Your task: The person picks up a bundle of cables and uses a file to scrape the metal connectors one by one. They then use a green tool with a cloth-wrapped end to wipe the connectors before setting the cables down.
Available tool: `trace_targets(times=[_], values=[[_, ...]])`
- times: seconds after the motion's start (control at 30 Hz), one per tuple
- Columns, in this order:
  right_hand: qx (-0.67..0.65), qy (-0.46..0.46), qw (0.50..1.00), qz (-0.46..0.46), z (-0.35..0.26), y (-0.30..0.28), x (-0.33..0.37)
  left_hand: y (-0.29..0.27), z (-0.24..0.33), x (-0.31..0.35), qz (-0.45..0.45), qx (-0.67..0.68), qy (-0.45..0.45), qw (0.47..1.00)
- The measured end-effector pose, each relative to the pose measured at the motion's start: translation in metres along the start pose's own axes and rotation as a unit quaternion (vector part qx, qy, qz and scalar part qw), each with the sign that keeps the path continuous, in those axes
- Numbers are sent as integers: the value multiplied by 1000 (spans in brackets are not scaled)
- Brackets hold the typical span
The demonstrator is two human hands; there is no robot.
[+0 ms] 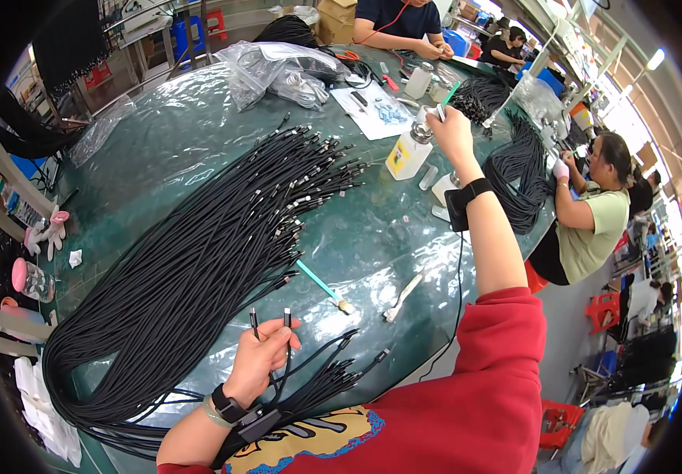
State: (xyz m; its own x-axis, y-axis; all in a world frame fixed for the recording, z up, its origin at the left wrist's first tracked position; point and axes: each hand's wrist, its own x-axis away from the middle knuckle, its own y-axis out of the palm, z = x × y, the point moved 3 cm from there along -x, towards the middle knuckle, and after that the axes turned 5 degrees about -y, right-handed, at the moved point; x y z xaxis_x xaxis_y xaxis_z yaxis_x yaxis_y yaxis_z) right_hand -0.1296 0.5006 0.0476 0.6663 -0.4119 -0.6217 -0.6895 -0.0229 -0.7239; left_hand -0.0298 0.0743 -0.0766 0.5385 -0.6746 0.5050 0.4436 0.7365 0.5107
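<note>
My left hand (258, 363) pinches a black cable, with two of its metal-tipped connectors (288, 317) standing up from the fingers. Just right of that hand lies a smaller bunch of black cables (341, 378). A large bundle of black cables (191, 261) spreads over the table to the left, connector ends toward the middle. My right hand (453, 136) is stretched far forward, closed on a thin green-handled brush (452, 93); its bristles are hidden. This hand is at the metal top of a white bottle (409, 156) with a yellow label.
A second teal-handled brush (319, 282) and a white strip (404, 296) lie mid-table. Further back are a paper sheet (372, 113), plastic bags (278, 75) and coiled cables (518, 174). Co-workers sit at the far side (396, 24) and at the right (593, 213).
</note>
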Motion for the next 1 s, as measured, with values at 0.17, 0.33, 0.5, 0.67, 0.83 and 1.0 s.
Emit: trace_targets(times=[0.17,0.33,0.5,0.67,0.83,1.0], values=[[-6,-7,999,-39,3,5,2,-3,-1,-3,-6,-8,3,1000],[-32,-25,999,-37,9,9,2,-3,-1,1,-12,-13,4,1000],[-14,-89,996,-13,-2,7,7,-5,-2,0,-21,-6,6,1000],[29,-83,995,-55,-9,4,11,-7,-1,1,-27,-13,14,999],[76,-149,986,-8,-11,5,28,-7,-1,3,-25,-24,8,999],[54,-224,972,53,-9,4,40,-7,0,1,-25,-26,10,999]])
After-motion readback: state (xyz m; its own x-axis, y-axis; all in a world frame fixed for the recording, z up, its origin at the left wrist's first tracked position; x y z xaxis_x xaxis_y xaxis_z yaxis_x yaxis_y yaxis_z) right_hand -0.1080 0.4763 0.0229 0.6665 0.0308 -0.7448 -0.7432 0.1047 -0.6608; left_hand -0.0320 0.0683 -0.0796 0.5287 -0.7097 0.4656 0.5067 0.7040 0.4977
